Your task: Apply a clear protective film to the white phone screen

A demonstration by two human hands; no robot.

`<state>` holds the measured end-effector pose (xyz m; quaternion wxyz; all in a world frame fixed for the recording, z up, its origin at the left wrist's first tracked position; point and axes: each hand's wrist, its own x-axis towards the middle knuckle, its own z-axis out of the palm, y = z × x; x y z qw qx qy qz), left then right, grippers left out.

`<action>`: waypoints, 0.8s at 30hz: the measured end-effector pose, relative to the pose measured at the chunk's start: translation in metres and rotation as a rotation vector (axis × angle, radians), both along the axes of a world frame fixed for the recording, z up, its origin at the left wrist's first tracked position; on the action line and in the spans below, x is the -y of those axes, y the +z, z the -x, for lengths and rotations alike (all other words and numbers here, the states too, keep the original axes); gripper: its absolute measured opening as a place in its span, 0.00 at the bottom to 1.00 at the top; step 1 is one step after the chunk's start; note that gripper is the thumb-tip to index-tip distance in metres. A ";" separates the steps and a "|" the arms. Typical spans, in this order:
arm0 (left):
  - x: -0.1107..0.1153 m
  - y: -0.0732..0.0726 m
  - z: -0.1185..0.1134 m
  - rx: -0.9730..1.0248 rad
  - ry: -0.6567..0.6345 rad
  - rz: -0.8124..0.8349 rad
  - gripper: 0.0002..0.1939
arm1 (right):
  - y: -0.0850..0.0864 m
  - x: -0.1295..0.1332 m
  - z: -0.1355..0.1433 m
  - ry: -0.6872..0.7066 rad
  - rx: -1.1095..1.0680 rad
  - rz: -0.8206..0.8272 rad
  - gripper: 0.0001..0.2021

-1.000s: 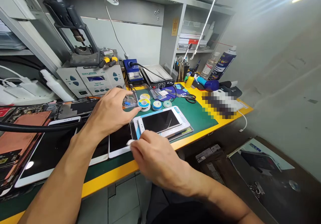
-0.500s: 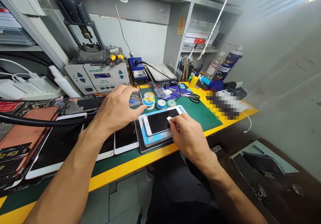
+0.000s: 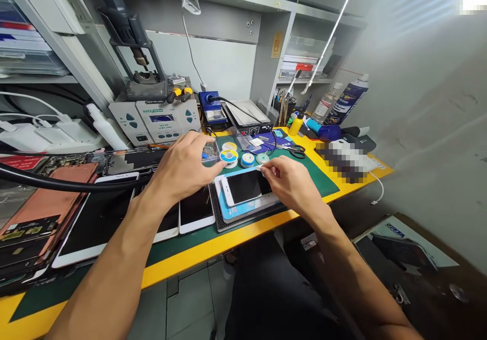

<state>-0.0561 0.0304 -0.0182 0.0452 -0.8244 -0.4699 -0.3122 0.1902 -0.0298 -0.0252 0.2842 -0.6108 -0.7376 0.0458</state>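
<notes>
A white phone [image 3: 243, 188] with a dark screen lies face up on a light-blue tablet-sized panel [image 3: 251, 208], which rests on a black perforated pad [image 3: 224, 224]. Over the phone's right end, my right hand [image 3: 292, 180] pinches a small white scrap [image 3: 259, 168], possibly a wipe; the fingers hide most of it. My left hand [image 3: 190, 165] is open, thumb and fingers apart, left of the phone. Its fingertips are beside a clear box of small parts [image 3: 210, 150] and a blue-and-yellow spool [image 3: 229, 157]; whether they touch the box, I cannot tell.
Several white-framed tablets [image 3: 197, 210] lie to the left, near a copper-coloured plate [image 3: 53, 190] and a thick black cable [image 3: 76, 184]. Behind stands a grey rework station [image 3: 160, 122]. Scissors [image 3: 297, 150], a yellow bottle [image 3: 296, 126] and a spray can [image 3: 348, 99] are at the right.
My right hand has moved from the middle of the phone toward its upper right edge, still pinching the white scrap. The left hand keeps its open pose. The camera view has shifted slightly.
</notes>
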 end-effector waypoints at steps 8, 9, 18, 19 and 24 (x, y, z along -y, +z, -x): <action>-0.001 -0.001 0.000 0.008 0.008 -0.009 0.26 | -0.006 0.038 0.050 0.309 0.310 -0.012 0.13; -0.001 -0.001 0.000 0.009 0.010 -0.009 0.26 | -0.004 0.047 0.055 0.418 0.291 0.010 0.12; -0.001 0.001 0.001 0.009 0.008 0.005 0.26 | 0.004 0.021 -0.005 0.072 0.038 0.006 0.07; 0.000 0.001 0.001 0.009 0.006 0.005 0.26 | 0.002 0.016 -0.011 0.007 0.099 -0.008 0.07; 0.000 0.001 0.001 0.010 0.006 0.003 0.26 | -0.011 0.029 0.011 0.070 0.260 -0.060 0.08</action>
